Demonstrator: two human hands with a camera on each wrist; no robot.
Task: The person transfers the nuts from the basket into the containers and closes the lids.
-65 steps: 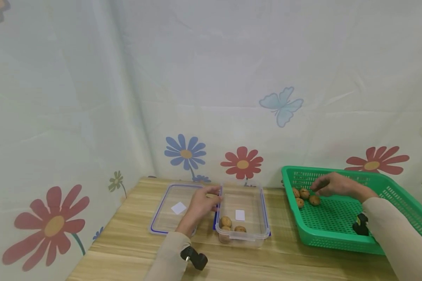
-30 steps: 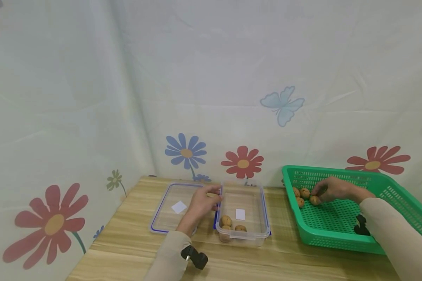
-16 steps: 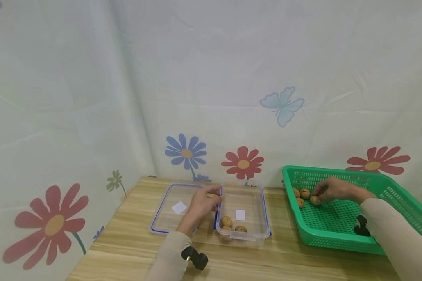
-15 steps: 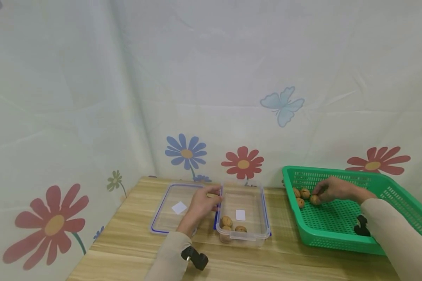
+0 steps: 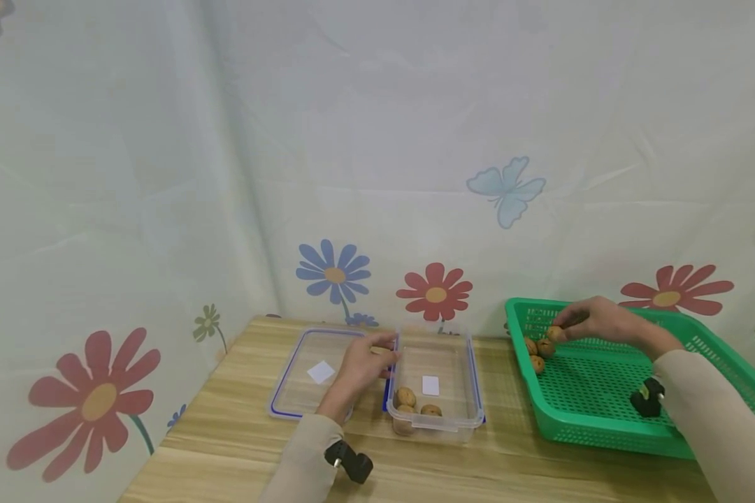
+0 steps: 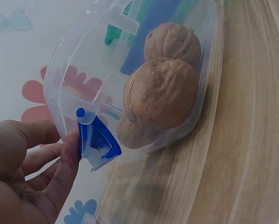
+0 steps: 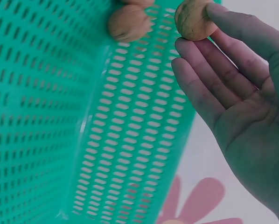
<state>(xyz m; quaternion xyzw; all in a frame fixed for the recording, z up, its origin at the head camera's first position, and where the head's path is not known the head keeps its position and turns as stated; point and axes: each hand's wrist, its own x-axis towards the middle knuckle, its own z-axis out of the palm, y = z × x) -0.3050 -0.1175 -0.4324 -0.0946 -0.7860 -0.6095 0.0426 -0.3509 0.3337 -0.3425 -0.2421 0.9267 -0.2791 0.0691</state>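
Observation:
My right hand (image 5: 600, 323) pinches a walnut (image 7: 193, 19) between thumb and fingertips, raised over the left end of the green basket (image 5: 610, 423). Three more walnuts (image 5: 537, 365) lie in that end of the basket, just below the held one. At the centre of the table, my left hand (image 5: 363, 363) holds the left side of a clear plastic container (image 5: 440, 421), its fingers at the rim beside a blue clip (image 6: 98, 142). Inside the container, three walnuts (image 6: 163, 93) sit together near its front end.
A clear lid (image 5: 292, 377) with a blue seal and a white label lies left of the container, partly behind the left hand. The wooden table (image 5: 226, 447) meets a flower-printed curtain (image 5: 377, 140) at the back and left.
My right hand has closed on the walnut nearest it and lifted it off the basket floor, up and slightly left. The left hand and container have stayed in place.

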